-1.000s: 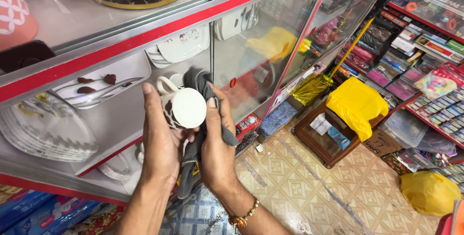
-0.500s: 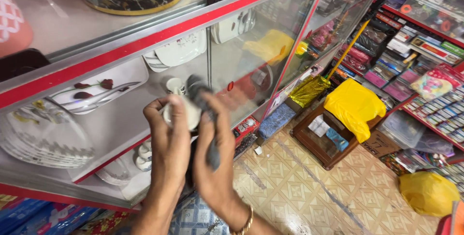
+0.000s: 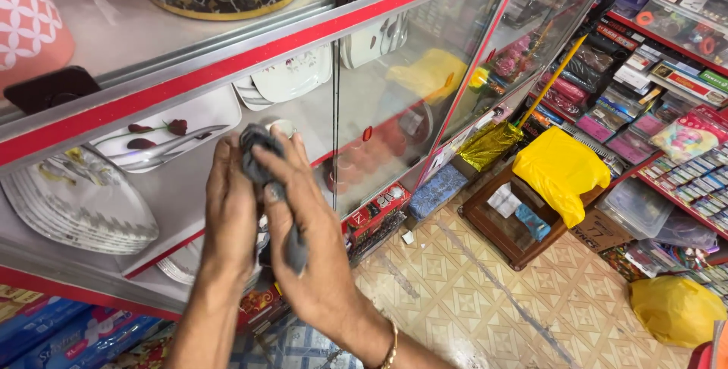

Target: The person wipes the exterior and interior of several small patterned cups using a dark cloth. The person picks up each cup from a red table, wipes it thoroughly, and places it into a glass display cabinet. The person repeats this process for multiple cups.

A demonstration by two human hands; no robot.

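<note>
While both hands meet in front of the glass display case (image 3: pixel 394 103), the left hand (image 3: pixel 231 217) and the right hand (image 3: pixel 307 255) are pressed together around a dark grey cloth (image 3: pixel 262 158). The cloth is soft and crumpled, bunched into a wrinkled knob above the fingertips, and a narrower tail of it hangs down between the two palms, showing again as a dull grey strip beside the right thumb. It looks matte, with no pattern that can be made out. The left hand is closed flat against the cloth from the left, fingers upright and held together; the right hand wraps over it from the right, fingers curled across the bunched top. A small white cup (image 3: pixel 282 125) peeks out just behind the top of the cloth; only its rim shows, and whether the fingers touch it cannot be told. A gold bangle (image 3: pixel 390 346) sits on the right wrist.

Just beyond the grip, behind the glass, a white tray with red flowers (image 3: pixel 163 138) leans on the shelf, and to the left of the hands lies a stack of white plates (image 3: pixel 76 206). Above the grip a red and silver rail (image 3: pixel 227 54) runs along the case. Well off to the right of the hands, a yellow bag (image 3: pixel 561 168) rests on a small wooden table (image 3: pixel 497 232) on the tiled floor (image 3: pixel 470 301).
</note>
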